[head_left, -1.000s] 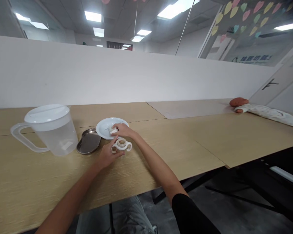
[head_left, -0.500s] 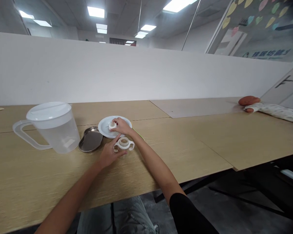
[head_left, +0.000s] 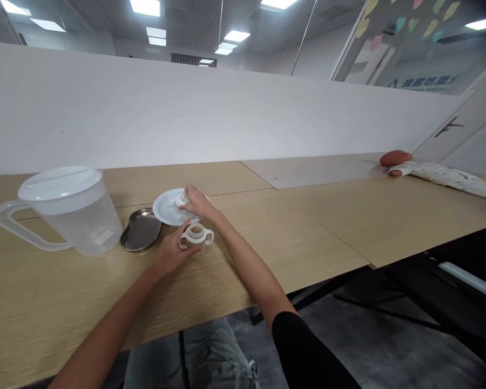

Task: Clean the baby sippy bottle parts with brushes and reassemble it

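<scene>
My left hand point(head_left: 172, 254) is closed round a clear baby bottle point(head_left: 196, 234) with a white collar and two curved side handles. The bottle stands upright and its round mouth is uncovered. Just beyond it, my right hand point(head_left: 198, 202) pinches a small white ring-shaped bottle cap point(head_left: 182, 200) over the white plate point(head_left: 162, 209). Whether the cap touches the plate I cannot tell, and my fingers hide part of it. To the left of the plate lies a kidney-shaped metal tray point(head_left: 141, 231).
A large translucent pitcher point(head_left: 81, 216) with a white lid stands on the left of the wooden table point(head_left: 275, 237). At the far right end lie a reddish-brown rounded object point(head_left: 395, 158) and a doll-like figure in pale patterned cloth point(head_left: 441, 175). A white wall point(head_left: 227, 113) rises behind.
The view has turned slightly, so everything sits further left. My right hand still holds the cap over the plate, tilted a little differently. My left hand keeps its grip on the bottle.
</scene>
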The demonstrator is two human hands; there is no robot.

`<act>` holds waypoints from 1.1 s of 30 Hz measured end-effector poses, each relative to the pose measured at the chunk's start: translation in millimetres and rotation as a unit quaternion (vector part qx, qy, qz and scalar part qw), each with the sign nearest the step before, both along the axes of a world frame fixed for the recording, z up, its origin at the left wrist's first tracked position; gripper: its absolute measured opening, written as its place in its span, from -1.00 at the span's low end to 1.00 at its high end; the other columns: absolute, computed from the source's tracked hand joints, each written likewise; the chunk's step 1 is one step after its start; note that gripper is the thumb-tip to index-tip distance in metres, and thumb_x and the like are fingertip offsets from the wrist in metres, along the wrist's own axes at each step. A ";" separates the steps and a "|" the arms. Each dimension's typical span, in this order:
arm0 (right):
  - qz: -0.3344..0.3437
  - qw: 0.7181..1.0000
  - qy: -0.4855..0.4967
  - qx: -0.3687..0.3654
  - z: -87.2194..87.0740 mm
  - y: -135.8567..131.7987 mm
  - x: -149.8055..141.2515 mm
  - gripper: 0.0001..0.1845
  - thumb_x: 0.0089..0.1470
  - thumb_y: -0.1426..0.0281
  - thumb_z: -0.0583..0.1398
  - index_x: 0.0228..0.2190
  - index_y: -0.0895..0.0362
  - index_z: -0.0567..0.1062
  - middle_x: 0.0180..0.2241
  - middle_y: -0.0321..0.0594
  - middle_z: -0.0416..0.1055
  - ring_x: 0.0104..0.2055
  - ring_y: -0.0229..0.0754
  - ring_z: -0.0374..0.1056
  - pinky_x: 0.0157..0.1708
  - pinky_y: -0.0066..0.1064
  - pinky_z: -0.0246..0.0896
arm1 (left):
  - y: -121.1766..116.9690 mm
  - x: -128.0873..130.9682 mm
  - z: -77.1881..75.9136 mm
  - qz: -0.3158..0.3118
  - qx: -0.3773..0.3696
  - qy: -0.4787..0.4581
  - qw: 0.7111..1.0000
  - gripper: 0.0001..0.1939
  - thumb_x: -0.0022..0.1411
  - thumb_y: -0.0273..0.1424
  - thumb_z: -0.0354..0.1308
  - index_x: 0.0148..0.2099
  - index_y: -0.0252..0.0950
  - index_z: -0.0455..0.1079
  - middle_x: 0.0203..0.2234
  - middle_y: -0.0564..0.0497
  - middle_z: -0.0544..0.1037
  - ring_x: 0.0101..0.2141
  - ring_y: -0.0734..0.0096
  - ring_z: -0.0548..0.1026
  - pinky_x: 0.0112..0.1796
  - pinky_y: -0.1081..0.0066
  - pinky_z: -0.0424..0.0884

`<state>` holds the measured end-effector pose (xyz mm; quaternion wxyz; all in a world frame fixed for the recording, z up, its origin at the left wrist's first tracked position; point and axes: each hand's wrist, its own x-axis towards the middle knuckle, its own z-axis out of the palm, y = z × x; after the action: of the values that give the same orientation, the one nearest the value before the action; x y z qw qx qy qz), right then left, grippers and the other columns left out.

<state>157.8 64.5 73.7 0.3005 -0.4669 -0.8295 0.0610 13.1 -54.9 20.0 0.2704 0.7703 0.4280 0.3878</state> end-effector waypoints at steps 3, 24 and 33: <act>-0.002 1.000 -0.024 0.010 3.7 -2.6 2.5 -0.57 -0.01 0.44 0.33 -0.13 0.18 0.31 -0.14 -0.10 0.32 -0.09 -0.07 0.26 -0.04 -0.28 0.18 | -0.1 0.0 0.7 0.001 0.005 -0.001 1.000 -0.17 0.09 -0.10 0.28 0.33 -0.28 0.14 0.09 -0.18 0.47 0.05 0.08 0.47 0.03 0.17 0.40; -0.011 0.990 -0.142 -0.012 11.8 -2.3 18.8 -0.47 -0.01 0.68 0.09 0.03 0.20 0.34 0.00 -0.05 0.30 0.05 -0.04 0.24 0.05 -0.22 0.18 | -0.2 1.4 1.8 0.003 0.002 -0.014 1.000 -0.19 0.06 -0.08 0.29 0.29 -0.30 0.20 0.08 -0.18 0.48 0.06 0.06 0.46 0.05 0.13 0.39; 0.006 0.979 -0.181 -0.091 16.7 -5.6 19.1 -0.50 0.12 0.61 0.05 0.03 0.01 0.47 0.03 -0.09 0.29 0.10 -0.05 0.27 0.08 -0.24 0.17 | -0.1 0.2 1.9 0.003 0.006 -0.009 1.000 -0.17 0.07 -0.06 0.28 0.30 -0.29 0.18 0.11 -0.20 0.46 0.08 0.04 0.44 0.08 0.12 0.35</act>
<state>176.9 58.9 90.4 0.1009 -0.4909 -0.8638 0.0524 13.3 -54.9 21.9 0.2684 0.7672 0.4253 0.3981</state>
